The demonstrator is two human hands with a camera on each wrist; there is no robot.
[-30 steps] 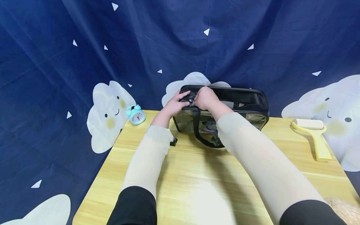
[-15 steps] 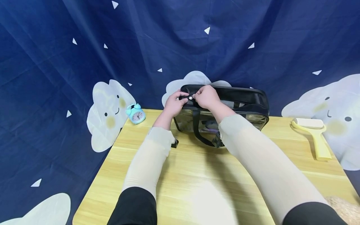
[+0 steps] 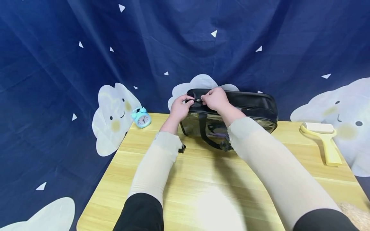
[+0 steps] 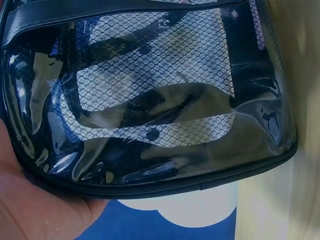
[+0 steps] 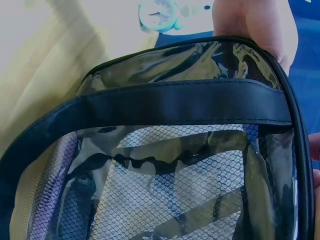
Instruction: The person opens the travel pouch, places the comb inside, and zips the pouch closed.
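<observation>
A clear plastic bag with black trim stands upright at the back of the table, its black handle strap hanging down in front. At its top left corner my left hand holds the edge, thumb and index finger either side of the zipper's end. My right hand pinches the small metal zipper pull just right of those fingertips. Through the clear wall, a white mesh panel shows in the left wrist view. A purple mesh-covered item lies inside along the bottom in the right wrist view.
A light blue alarm clock stands left of the bag at the table's back edge. To the right lies a yellow-handled lint roller. Something fluffy and beige sits at the front right. A dark blue cloud-print curtain hangs behind.
My right hand has shifted slightly right with the zipper pull. The bag's top flap now lies lower, and the mesh gap beside my right wrist has narrowed. My left hand stays at the corner.
</observation>
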